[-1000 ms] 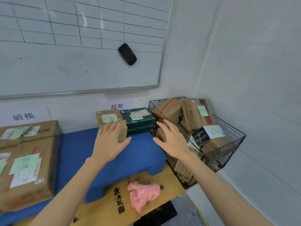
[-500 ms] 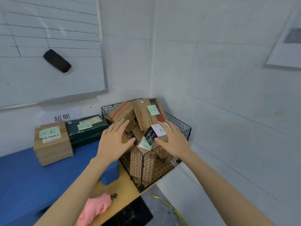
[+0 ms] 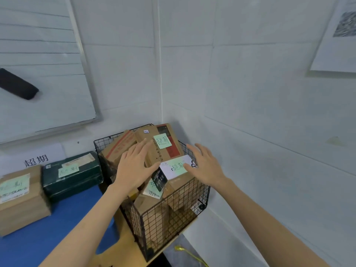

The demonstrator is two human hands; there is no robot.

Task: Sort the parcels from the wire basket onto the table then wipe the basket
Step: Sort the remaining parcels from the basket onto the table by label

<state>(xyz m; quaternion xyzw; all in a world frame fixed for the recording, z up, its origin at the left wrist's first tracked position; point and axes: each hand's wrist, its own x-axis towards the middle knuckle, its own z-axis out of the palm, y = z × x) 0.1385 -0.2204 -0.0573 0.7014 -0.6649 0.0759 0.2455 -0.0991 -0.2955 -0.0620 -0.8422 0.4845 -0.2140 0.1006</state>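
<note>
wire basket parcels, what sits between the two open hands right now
In the head view, the white parcel with a green note lies between the left hand and right hand, atop the pile in the wire basket. Neither hand grips it yet.

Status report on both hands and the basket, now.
Left hand, right hand open, holding nothing. Black wire basket full of brown cardboard parcels. Nothing blocking.

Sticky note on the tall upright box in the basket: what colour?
Pale green sticky note with dark handwriting; the head view shows it.
</note>
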